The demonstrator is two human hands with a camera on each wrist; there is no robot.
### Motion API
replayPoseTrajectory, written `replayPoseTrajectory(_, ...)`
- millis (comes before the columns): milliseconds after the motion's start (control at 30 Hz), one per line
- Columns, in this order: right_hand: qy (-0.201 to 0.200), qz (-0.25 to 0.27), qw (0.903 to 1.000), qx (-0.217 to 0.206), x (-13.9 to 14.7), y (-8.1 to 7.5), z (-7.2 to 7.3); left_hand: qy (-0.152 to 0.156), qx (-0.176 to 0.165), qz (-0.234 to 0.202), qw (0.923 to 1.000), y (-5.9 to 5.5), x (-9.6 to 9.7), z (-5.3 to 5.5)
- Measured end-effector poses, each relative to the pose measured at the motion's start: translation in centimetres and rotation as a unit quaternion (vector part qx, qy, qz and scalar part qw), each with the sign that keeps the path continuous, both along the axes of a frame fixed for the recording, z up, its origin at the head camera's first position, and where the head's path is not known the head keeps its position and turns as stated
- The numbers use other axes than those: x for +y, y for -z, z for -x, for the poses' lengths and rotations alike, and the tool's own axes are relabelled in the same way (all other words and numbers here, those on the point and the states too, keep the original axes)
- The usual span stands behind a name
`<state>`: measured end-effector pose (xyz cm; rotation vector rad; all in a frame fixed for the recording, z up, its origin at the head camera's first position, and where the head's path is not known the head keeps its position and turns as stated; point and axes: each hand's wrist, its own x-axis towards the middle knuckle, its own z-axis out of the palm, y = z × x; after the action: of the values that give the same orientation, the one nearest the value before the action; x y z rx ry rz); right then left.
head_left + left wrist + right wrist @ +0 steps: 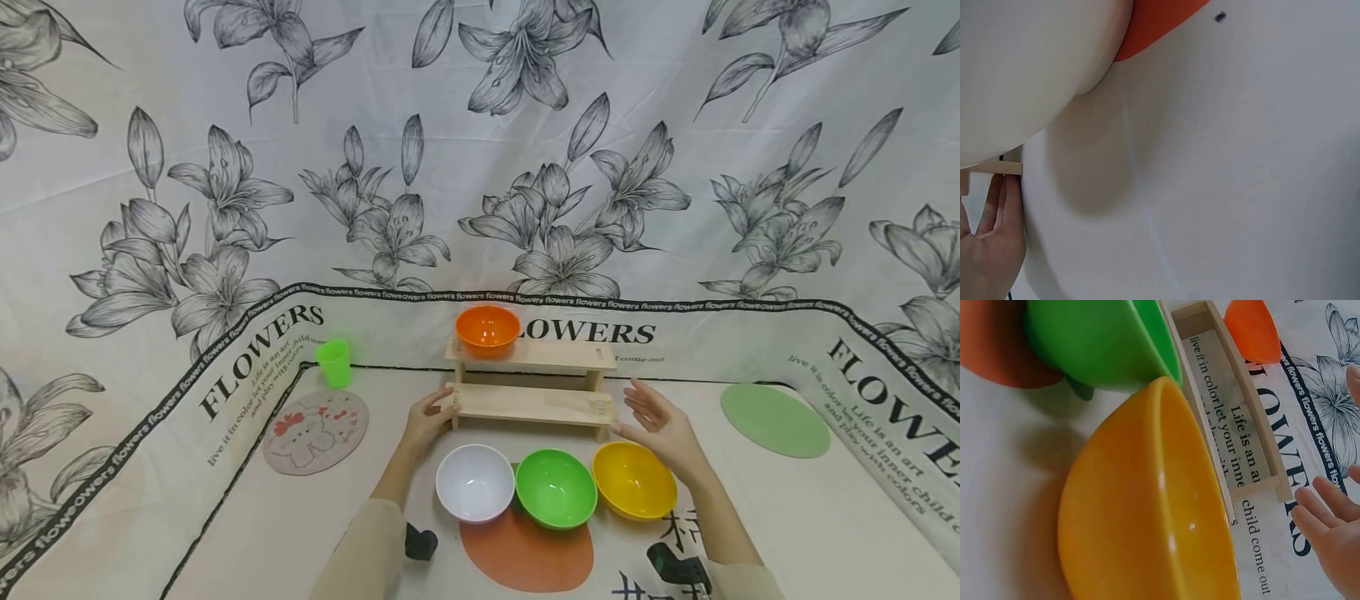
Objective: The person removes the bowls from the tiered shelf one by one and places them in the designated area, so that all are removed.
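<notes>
A two-step wooden rack stands at the back of the table. My left hand is at its left end, fingertips right at the end of the lower step; in the left wrist view the fingers reach fairly straight up to the wood. My right hand is spread beside the rack's right end, holding nothing, above the yellow bowl. In front of the rack, a white bowl, a green bowl and the yellow bowl form a row. An orange bowl sits on the upper step's left side.
A green cup stands at the back left behind a round pink mat with a cartoon print. A light green mat lies at the right. An orange round patch shows in front of the bowls. Flower-printed cloth hangs behind.
</notes>
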<state>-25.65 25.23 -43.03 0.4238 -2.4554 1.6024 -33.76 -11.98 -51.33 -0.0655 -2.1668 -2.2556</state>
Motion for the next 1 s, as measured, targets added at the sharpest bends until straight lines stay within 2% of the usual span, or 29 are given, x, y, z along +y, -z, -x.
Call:
replayPoseTrajectory(500,-0.059,0.071,0.9948,-0.044,-3.8,-2.9,5.2,0.003,0.005,0.003,1.0000,0.1,-0.1,0.1)
replayPoseTrajectory(833,-0.074,0.105,0.9902,-0.055,-5.6,-2.9,7.9,0.010,0.006,-0.008,0.9999,0.0,0.0,0.2)
replayPoseTrajectory(933,-0.082,0.119,0.9876,-0.061,-6.2,-2.9,8.5,0.018,0.003,-0.009,0.9998,-0.7,0.0,-0.2)
replayPoseTrajectory(1000,-0.087,0.129,0.9857,-0.064,-6.7,-3.0,8.8,0.016,0.005,-0.013,0.9998,-0.7,-0.1,-0.3)
